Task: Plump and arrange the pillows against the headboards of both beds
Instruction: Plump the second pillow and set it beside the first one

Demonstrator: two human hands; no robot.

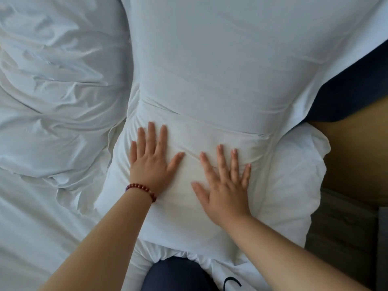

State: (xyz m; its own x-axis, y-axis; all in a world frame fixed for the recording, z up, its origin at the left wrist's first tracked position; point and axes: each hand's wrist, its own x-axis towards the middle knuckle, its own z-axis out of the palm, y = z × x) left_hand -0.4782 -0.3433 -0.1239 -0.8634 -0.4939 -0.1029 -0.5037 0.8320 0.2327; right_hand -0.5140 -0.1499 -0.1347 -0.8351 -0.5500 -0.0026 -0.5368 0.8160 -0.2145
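A large white pillow (pixel 220 66) fills the middle of the head view, lying lengthwise away from me. Its near end shows the folded flap of the case. My left hand (pixel 151 158), with a red bead bracelet at the wrist, presses flat on the near end with fingers spread. My right hand (pixel 225 181) lies flat beside it, fingers spread, also pressing on the pillow. A second white pillow (pixel 294 181) sticks out from under the first at the right. The dark blue headboard (pixel 352 85) shows at the right edge.
A crumpled white duvet (pixel 54 85) covers the bed at the left. The white sheet (pixel 31 238) lies smoother at the lower left. A tan wooden surface (pixel 361 156) and a grey floor strip (pixel 344 232) sit at the right. My dark blue trouser leg (pixel 178 274) is at the bottom.
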